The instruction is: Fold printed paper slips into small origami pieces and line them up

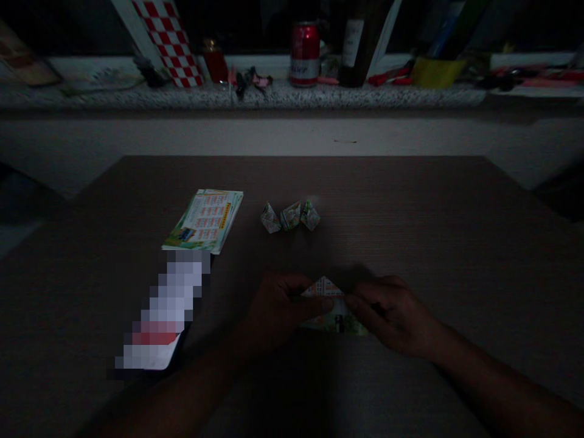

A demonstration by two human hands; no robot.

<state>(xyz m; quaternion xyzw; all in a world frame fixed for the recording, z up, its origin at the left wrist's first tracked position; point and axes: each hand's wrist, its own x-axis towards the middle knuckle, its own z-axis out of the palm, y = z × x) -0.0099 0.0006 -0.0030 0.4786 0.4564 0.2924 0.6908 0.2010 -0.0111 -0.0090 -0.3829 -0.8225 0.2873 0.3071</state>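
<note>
A partly folded sheet of printed paper (325,287) is between my hands, with a pointed top and a green picture on its lower part. My left hand (285,304) grips its left side, thumb lying across the front. On the right edge, my right hand (387,310) pinches the paper between thumb and fingers. Beyond them sit three small folded paper pieces (291,216) in a row. To the left lies a stack of printed calendar cards (207,219).
A phone-like device (159,359), its screen pixelated, lies left of my left forearm on the wooden table (401,201). Along the granite sill (255,97) at the back stand a red can (305,55), a dark bottle (356,48) and a red-and-white checkered box (168,42). The light is dim.
</note>
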